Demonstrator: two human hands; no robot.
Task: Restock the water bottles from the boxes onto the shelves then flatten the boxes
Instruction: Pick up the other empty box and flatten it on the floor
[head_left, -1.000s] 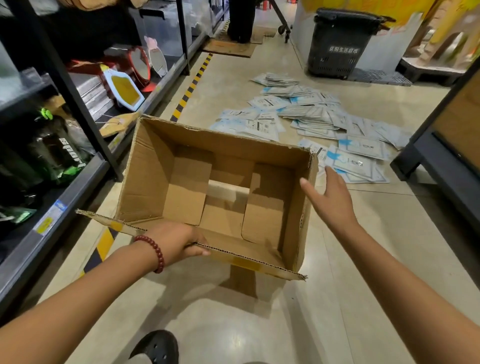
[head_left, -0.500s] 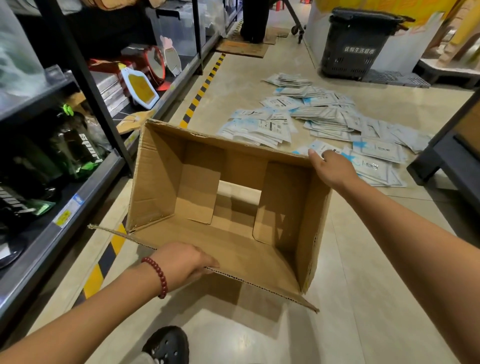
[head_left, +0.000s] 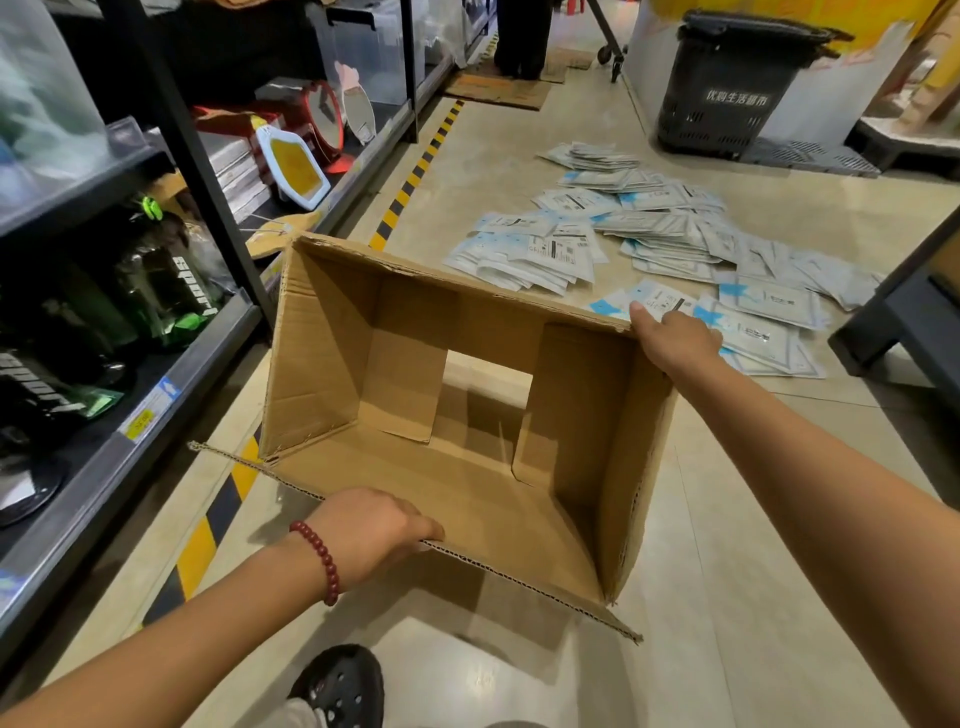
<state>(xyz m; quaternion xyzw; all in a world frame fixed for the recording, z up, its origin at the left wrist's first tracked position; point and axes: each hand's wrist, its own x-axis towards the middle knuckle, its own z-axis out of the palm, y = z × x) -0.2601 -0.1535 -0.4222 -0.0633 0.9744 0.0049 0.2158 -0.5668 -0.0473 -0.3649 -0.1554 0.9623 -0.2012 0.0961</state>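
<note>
An empty brown cardboard box (head_left: 332, 364) is held above the floor with its open top facing me. Its bottom flaps are partly open, and the floor shows through the gap in the middle. My left hand (head_left: 371, 535) grips the near edge of the box, fingers curled under the rim. My right hand (head_left: 675, 338) grips the far right corner of the box. Dark green sport bottles (head_left: 156, 280) stand on the lower shelf at the left.
A black metal shelf rack (head_left: 171, 374) runs along the left, with mirrors (head_left: 324, 117) further back. Several white and blue packets (head_left: 644, 234) lie scattered on the floor ahead. A black shopping basket (head_left: 727, 88) stands behind them. Another dark shelf frame (head_left: 904, 317) is at right.
My right hand has moved from open beside the box's right wall to gripping its far right corner. The box has tilted and skewed slightly; my left hand keeps its hold.
</note>
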